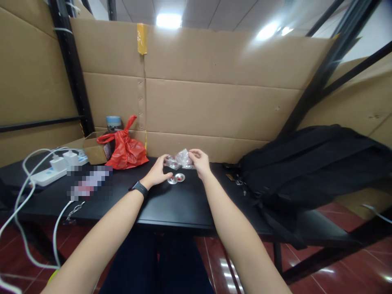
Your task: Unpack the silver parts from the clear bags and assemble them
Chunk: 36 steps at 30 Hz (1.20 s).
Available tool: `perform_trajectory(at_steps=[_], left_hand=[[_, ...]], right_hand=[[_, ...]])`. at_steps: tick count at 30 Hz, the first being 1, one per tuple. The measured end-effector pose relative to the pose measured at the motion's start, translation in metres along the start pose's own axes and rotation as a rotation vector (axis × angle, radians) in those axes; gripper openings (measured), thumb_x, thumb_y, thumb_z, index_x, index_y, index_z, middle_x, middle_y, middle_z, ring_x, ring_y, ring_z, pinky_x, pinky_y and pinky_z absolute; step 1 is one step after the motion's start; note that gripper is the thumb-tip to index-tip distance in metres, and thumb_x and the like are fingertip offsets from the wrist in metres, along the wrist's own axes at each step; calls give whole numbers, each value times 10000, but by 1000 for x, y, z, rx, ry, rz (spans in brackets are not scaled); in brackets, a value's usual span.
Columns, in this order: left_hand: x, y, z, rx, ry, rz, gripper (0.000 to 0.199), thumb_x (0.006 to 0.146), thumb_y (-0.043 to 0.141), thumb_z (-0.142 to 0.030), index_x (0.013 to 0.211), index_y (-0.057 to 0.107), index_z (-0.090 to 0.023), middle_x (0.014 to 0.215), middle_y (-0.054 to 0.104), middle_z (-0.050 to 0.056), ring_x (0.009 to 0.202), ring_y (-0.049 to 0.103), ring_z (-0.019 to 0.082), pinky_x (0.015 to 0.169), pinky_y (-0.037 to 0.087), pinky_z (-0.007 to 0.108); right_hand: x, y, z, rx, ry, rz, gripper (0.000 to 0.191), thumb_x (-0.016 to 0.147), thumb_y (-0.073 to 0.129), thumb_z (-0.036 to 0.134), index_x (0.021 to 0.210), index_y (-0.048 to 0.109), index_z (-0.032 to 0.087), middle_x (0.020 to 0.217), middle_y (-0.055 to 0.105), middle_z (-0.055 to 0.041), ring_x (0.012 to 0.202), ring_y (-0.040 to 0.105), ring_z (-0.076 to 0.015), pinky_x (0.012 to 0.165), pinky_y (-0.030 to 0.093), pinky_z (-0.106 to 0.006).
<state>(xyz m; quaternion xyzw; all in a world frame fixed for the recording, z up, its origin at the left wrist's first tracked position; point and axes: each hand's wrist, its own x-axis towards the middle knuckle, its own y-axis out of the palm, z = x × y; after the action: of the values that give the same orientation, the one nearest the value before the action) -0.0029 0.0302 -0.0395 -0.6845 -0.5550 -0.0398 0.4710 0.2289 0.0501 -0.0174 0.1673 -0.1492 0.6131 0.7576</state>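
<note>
A clear plastic bag point(184, 158) lies on the black table, with small shiny items in plastic beside its left end. My right hand point(200, 162) pinches the bag's upper right part between thumb and fingers. At the left, my left hand point(157, 170), with a dark watch on the wrist, curves around the wrapped shiny items point(173, 162); its thumb and fingers are apart, and whether the fingertips grip them is unclear. Two round silver discs point(179, 177) with red marks lie in front of the bag, near my left thumb.
On the left are a red plastic bag point(127, 151), a small cardboard box point(93, 150), a jar with a blue lid point(114, 121), a white power strip point(50, 174) and cables. A black backpack point(312, 171) covers the right side. Cardboard panels point(220, 106) stand behind.
</note>
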Motion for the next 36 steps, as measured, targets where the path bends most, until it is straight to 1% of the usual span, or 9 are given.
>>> perform_trajectory(at_steps=[4,9,12,15,18,23,27,30,36], left_hand=[[0,-9,-17,270,113,-107,754,752,692,-213,1456,424,-256,1459,459,107,1317,472,277,1064,404,410],[4,-11,-20,461,170,67,190,910,553,-209,1025,702,-228,1105,669,78,1087,589,231,986,395,390],[12,-12,-6,569,84,-22,241,944,478,-178,1016,707,-205,1041,675,100,1030,585,238,949,400,393],[24,-13,17,651,4,-80,295,981,424,-198,1092,696,-216,1119,671,118,1084,577,256,974,383,417],[34,-10,41,681,-111,45,313,985,460,-297,1229,648,-242,1257,657,115,1176,570,278,1024,363,445],[35,-2,65,614,-228,183,430,985,435,-384,1360,549,-208,1453,554,132,1340,483,301,1081,353,486],[27,-3,64,602,-197,196,422,986,414,-411,1325,579,-221,1512,492,121,1396,416,311,1102,327,530],[21,-5,57,593,-216,205,414,972,443,-418,1313,594,-240,1480,523,116,1367,435,326,1087,338,545],[17,-2,38,439,-211,87,383,923,549,-372,1276,615,-239,1394,594,108,1309,495,328,1079,371,525]], right_hand=[[-7,13,-1,-158,-146,61,389,709,730,502,909,656,177,837,690,-56,734,633,-180,666,511,-293],[-12,24,-3,-214,-152,154,371,777,675,511,957,644,188,847,707,-61,719,656,-183,678,519,-293],[-12,25,-9,-299,-138,158,363,871,557,518,999,643,189,842,709,-51,706,651,-178,672,518,-290],[-11,25,-17,-577,-211,254,297,927,511,429,932,688,190,917,732,-67,854,665,-199,821,510,-318],[-11,28,-24,-836,-236,400,305,956,510,387,1094,709,202,1165,718,-99,1105,639,-245,989,454,-376],[-9,37,-28,-990,-217,510,522,996,447,470,1476,479,268,1522,493,-102,1395,444,-321,1119,324,-526],[-7,38,-30,-997,-195,523,422,935,569,453,1311,638,274,1360,642,-87,1281,555,-318,1085,370,-511],[-5,31,-34,-924,-180,473,335,827,704,301,1152,708,221,1124,742,-73,1069,668,-253,993,461,-401],[-3,16,-30,-703,-213,238,136,858,629,266,825,723,174,888,765,-78,830,695,-201,829,520,-318]])
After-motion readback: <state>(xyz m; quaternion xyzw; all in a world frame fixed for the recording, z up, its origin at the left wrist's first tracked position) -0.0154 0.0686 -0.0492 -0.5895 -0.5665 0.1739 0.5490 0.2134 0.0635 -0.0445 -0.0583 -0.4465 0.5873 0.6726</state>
